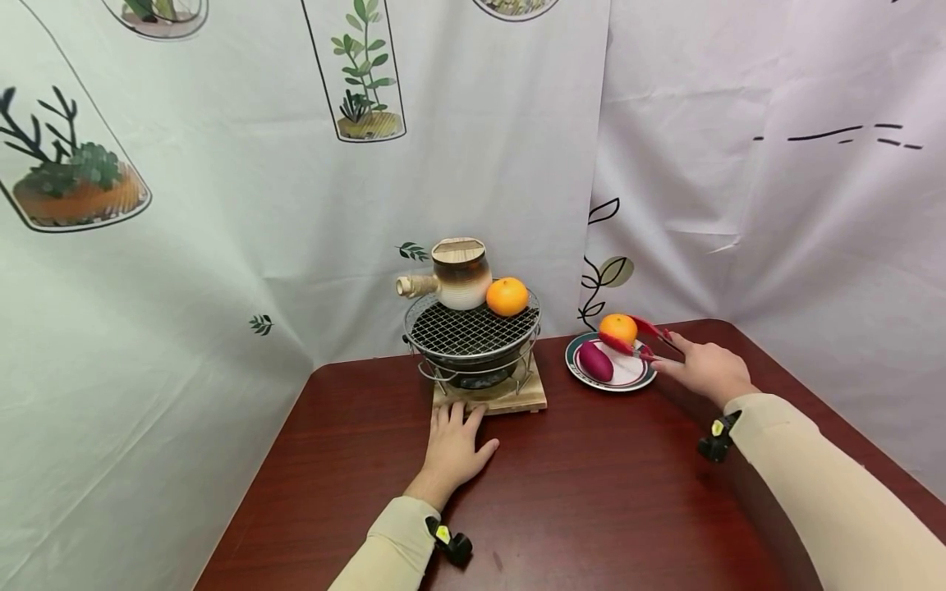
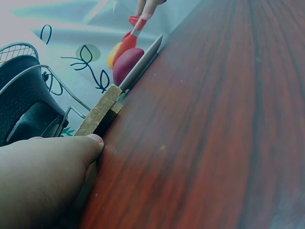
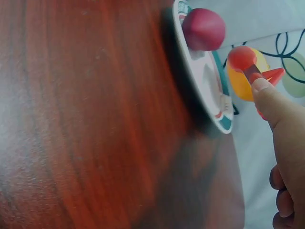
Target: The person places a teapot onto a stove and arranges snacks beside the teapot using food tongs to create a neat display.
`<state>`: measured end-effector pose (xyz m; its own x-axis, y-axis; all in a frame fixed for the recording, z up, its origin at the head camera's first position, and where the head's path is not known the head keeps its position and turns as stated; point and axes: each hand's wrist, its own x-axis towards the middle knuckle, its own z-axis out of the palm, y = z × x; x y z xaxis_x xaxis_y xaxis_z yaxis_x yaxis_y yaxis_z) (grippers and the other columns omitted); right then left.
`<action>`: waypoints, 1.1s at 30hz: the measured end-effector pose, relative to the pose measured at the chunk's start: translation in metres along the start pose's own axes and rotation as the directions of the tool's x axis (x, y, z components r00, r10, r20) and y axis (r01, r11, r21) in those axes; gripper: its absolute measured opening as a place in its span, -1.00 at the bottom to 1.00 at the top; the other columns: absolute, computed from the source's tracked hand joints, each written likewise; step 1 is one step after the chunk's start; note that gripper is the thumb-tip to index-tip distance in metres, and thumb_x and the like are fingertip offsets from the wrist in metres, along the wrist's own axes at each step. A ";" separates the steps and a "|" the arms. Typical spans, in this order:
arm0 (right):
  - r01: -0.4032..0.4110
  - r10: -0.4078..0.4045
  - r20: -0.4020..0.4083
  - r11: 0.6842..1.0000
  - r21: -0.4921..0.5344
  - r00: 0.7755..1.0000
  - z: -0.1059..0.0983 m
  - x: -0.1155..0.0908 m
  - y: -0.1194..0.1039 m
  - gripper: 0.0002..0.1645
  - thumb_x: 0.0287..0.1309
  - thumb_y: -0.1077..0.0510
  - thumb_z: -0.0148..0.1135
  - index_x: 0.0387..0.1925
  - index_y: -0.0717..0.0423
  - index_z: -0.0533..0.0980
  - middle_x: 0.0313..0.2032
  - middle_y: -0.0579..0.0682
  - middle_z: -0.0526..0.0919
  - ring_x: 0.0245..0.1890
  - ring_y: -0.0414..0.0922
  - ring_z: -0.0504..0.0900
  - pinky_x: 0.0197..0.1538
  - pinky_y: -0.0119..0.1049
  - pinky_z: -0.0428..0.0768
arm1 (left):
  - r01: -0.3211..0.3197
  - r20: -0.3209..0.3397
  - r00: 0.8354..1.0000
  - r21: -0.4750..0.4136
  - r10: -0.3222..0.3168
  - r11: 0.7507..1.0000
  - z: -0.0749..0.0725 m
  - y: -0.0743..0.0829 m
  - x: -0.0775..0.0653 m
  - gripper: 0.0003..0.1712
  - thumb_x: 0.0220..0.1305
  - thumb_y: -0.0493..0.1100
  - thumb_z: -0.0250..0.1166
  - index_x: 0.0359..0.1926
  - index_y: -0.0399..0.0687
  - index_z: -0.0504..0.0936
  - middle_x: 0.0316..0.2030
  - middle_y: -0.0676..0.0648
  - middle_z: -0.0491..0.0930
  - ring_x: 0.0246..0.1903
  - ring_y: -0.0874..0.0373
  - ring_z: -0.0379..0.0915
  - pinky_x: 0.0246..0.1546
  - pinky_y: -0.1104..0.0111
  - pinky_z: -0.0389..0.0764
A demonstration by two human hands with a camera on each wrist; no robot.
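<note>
My right hand pinches a pair of red tongs with metal arms. The tongs' red tips lie on either side of an orange at the plate; whether they squeeze it I cannot tell. Beside it on the green-rimmed plate lies a smooth purple oval thing, perhaps a sweet potato. My left hand lies with fingers extended, fingertips at the front edge of a wooden board. On that board stands a small grill, its wire mesh bearing another orange and a lidded pot.
The dark red-brown table reaches back to a white cloth printed with plants, hanging behind and at the sides. The pot's side handle points left. The plate stands right of the grill.
</note>
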<state>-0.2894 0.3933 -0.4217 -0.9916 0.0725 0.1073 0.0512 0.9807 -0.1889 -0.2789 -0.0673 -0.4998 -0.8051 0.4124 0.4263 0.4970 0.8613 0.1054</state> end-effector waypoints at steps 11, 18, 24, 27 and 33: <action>0.015 -0.015 -0.010 1.000 -0.015 1.000 -0.021 -0.003 -0.012 0.34 0.05 -0.76 -0.18 0.55 0.10 0.12 0.13 0.48 0.53 0.04 0.38 0.53 -0.32 0.15 0.61 | 0.014 0.021 1.000 -0.005 -0.014 1.000 -0.003 0.001 -0.001 -0.29 0.26 0.23 0.33 0.34 0.03 0.51 0.22 -0.26 0.38 0.30 -0.32 0.19 0.33 -0.22 0.17; 0.021 -0.021 -0.021 0.999 -0.024 1.000 -0.031 -0.006 -0.019 0.37 0.00 -0.80 -0.26 0.55 0.07 0.13 0.15 0.49 0.52 0.01 0.37 0.56 -0.31 0.14 0.61 | 0.012 0.020 1.000 -0.008 -0.012 1.000 -0.001 0.001 -0.001 -0.29 0.26 0.23 0.34 0.34 0.03 0.51 0.22 -0.25 0.39 0.29 -0.32 0.19 0.33 -0.22 0.17; 0.041 -0.043 -0.048 0.998 -0.047 0.998 -0.037 -0.008 -0.026 0.35 0.01 -0.80 -0.26 0.56 0.02 0.15 0.15 0.47 0.53 -0.01 0.36 0.59 -0.26 0.20 0.60 | 0.018 0.021 1.000 -0.011 -0.018 1.000 -0.001 0.001 -0.001 -0.29 0.26 0.22 0.34 0.34 0.03 0.51 0.22 -0.26 0.38 0.30 -0.33 0.19 0.33 -0.22 0.16; 0.053 -0.055 -0.058 0.997 -0.051 0.997 -0.042 -0.009 -0.031 0.28 0.08 -0.75 -0.18 0.56 0.01 0.15 0.14 0.47 0.53 -0.01 0.35 0.60 -0.22 0.23 0.60 | 0.018 0.020 1.000 -0.016 -0.018 1.000 -0.002 0.001 -0.001 -0.30 0.26 0.22 0.34 0.34 0.03 0.51 0.23 -0.26 0.38 0.30 -0.33 0.19 0.33 -0.22 0.15; 0.093 -0.098 -0.076 0.993 -0.069 0.992 -0.052 -0.011 -0.042 0.22 0.11 -0.72 -0.13 0.55 -0.03 0.18 0.08 0.47 0.57 -0.08 0.33 0.63 -0.33 0.16 0.59 | 0.013 0.017 1.000 -0.021 -0.013 1.000 -0.002 0.001 0.000 -0.29 0.26 0.22 0.34 0.34 0.02 0.51 0.23 -0.27 0.39 0.29 -0.33 0.19 0.33 -0.23 0.15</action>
<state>-0.2745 0.3603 -0.3641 -0.9798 -0.0103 0.1996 -0.0328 0.9934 -0.1101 -0.2774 -0.0670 -0.4980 -0.8167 0.4060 0.4100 0.4929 0.8603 0.1299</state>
